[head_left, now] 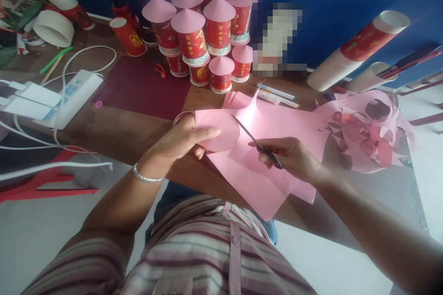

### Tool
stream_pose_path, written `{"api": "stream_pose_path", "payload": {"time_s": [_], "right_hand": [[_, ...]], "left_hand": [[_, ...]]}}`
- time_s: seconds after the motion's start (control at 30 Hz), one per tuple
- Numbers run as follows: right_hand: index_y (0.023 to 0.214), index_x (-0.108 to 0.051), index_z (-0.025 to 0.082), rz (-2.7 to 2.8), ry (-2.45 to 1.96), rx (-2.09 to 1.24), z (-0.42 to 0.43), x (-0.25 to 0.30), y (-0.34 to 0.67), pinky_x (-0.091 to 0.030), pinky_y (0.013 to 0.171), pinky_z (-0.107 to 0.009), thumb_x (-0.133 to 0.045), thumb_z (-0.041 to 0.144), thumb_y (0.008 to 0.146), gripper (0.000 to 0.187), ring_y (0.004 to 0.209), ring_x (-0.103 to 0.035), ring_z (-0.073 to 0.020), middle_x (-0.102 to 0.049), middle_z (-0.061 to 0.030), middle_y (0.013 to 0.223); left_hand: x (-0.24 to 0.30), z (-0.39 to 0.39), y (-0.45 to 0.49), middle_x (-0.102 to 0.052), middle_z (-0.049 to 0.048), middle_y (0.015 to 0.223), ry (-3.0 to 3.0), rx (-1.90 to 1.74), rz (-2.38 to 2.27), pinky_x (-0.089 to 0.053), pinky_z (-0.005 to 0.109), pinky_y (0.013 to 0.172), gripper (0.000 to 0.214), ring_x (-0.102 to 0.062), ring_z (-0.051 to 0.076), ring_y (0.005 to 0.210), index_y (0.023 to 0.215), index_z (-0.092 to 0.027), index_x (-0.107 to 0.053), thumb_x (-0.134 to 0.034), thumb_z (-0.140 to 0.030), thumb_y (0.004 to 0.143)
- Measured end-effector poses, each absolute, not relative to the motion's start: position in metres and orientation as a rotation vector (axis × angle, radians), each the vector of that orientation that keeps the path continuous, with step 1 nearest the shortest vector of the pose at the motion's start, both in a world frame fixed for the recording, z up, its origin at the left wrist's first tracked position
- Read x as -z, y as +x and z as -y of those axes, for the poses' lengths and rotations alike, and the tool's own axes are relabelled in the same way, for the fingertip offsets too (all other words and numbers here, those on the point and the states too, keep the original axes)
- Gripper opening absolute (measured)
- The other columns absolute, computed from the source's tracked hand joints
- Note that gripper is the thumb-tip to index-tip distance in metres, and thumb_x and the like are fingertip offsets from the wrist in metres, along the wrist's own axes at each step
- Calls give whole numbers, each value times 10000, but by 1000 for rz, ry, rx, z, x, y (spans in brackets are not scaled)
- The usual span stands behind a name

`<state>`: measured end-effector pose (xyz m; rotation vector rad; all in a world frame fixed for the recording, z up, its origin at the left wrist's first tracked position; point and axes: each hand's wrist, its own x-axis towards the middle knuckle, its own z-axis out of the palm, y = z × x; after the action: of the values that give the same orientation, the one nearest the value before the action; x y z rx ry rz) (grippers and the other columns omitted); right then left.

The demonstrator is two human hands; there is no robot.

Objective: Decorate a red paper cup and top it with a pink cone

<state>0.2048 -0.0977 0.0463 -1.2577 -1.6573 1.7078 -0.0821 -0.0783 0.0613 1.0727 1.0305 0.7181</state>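
My left hand [182, 138] pinches a piece of pink paper [216, 124], thumb on top and fingers beneath. A drawn curve and a partly cut round edge show on that paper. In my right hand [289, 154] is a pair of dark scissors [256, 140], its blades reaching up and left to the paper's right side. Under both hands several larger pink sheets [266, 179] lie on the wooden table [138, 133], with one edge curling upward. The fingers in the scissor handles are partly hidden.
Red paper cups with pink cone tops [188, 32] stand stacked at the back. Cut pink scraps [367, 133] pile up at right. Two markers [277, 97] lie behind the sheets. A white power strip [72, 97] with cables sits left, beside a dark red sheet [141, 85].
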Motion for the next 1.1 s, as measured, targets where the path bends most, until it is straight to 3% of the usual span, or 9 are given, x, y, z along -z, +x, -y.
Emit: {"api": "stream_pose_path", "payload": {"time_s": [0.27,0.5,0.63,0.77,0.97,1.1], "right_hand": [[1207,-777,181,1623,-1283,-1716,101,-42,206,-505,535,-282,-780,471,815,488,588,-558,-110,-699,-45,754],[1205,-778,177,1610,-1284,-1729,102,-44,206,-495,543,-279,-793,453,806,485,589,-558,-109,-685,-38,733],[1191,-785,181,1622,-1287,-1727,102,-45,204,-485,538,-272,-787,443,810,462,587,-556,-105,-677,-32,721],[1219,-773,198,1616,-1288,-1746,102,-46,204,-491,541,-275,-787,452,807,484,593,-566,-107,-698,-39,749],[1223,-772,201,1619,-1289,-1748,102,-45,202,-482,537,-268,-774,441,816,473,606,-567,-108,-708,-43,761],[1214,-777,193,1642,-1287,-1732,101,-46,202,-463,514,-265,-779,466,803,493,601,-550,-113,-679,-38,727]], "left_hand": [[-59,79,-81,-555,-59,474,1088,-738,-1018,-384,172,320,312,-431,55,309,916,-115,-685,-804,-372,785],[-53,78,-75,-606,-3,514,1099,-846,-1103,-402,206,376,368,-554,116,415,793,-131,-723,-764,-497,798],[-52,79,-71,-762,59,781,1106,-928,-1155,-564,261,624,350,-734,214,752,899,-133,-779,-786,-462,780],[-53,78,-72,-803,80,922,1122,-938,-1106,-595,307,810,338,-757,253,933,974,-143,-801,-799,-423,785],[-55,77,-75,-804,106,1047,1175,-904,-1089,-599,336,871,370,-747,275,1018,1055,-138,-793,-787,-411,806],[-60,77,-74,-805,96,992,1161,-881,-1076,-598,338,870,346,-740,274,1029,999,-130,-786,-773,-422,814]]}}
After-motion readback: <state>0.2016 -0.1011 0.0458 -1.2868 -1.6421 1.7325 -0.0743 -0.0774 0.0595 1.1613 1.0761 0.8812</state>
